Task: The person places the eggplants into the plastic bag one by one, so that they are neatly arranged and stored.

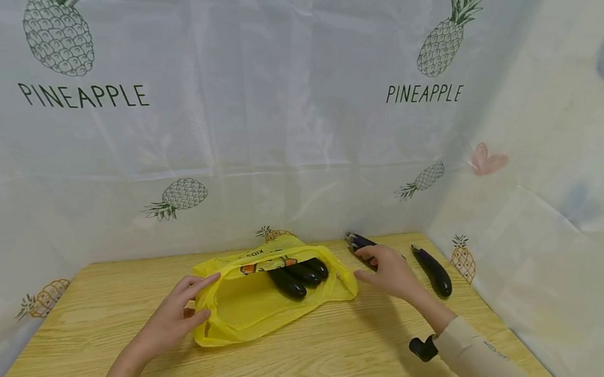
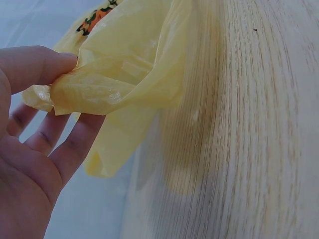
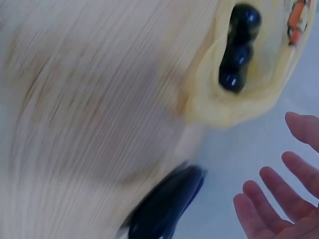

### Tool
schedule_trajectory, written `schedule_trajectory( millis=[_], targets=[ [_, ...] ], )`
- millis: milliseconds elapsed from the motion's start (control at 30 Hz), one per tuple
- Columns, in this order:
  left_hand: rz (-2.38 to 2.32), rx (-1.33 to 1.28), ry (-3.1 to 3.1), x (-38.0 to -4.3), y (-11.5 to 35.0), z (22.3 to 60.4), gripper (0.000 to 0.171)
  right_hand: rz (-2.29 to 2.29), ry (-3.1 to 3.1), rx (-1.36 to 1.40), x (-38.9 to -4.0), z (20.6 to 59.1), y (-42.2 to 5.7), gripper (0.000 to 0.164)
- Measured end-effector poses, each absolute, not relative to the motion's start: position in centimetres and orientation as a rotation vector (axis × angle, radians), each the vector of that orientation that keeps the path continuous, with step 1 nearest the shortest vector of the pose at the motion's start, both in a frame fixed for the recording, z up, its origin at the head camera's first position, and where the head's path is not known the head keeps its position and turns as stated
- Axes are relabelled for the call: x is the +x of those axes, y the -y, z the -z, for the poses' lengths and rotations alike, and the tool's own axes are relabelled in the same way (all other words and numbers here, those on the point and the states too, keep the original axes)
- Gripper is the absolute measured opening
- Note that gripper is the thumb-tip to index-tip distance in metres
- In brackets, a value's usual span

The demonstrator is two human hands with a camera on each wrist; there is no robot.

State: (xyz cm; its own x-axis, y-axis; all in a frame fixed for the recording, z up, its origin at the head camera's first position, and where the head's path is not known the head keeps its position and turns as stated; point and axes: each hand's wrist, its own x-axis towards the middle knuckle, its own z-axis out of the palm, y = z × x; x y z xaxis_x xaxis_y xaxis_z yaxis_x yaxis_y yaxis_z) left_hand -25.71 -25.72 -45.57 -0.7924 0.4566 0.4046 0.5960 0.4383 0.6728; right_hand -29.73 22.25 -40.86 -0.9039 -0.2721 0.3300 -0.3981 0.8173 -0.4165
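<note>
Here, my left hand (image 1: 169, 319) pinches the flimsy bag (image 1: 240, 329). My right hand (image 1: 392, 273) spreads wide; the nearby eggplant (image 3: 167, 201) seems slippery, best gripped mid-body.

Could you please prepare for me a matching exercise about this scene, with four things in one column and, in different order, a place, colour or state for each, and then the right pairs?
Things
1. left grip
2. right grip
3. bag
4. three eggplants lying side by side

Places, colours, states
A. yellow, lying on the table
B. inside the bag
C. fingers open, holding nothing
D. pinching the edge of the bag

Right pairs: 1-D, 2-C, 3-A, 4-B
</note>
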Motion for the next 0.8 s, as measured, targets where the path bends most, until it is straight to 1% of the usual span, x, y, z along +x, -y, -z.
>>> schedule_trajectory(
  millis=[167,333,800],
  targets=[
    [1.273,-0.956,2.497,-25.8,25.8,45.7,0.07,-0.684,2.749,0.535,-30.2,41.1,-24.8,0.047],
    [1.272,-0.969,2.489,-25.9,25.8,45.8,0.069,-0.591,2.763,0.484,-30.5,41.6,-26.7,0.051],
    [1.242,-0.947,2.51,-25.7,25.6,45.7,0.069,-0.535,2.818,0.411,-31.9,43.6,-29.2,0.051]
  ],
)
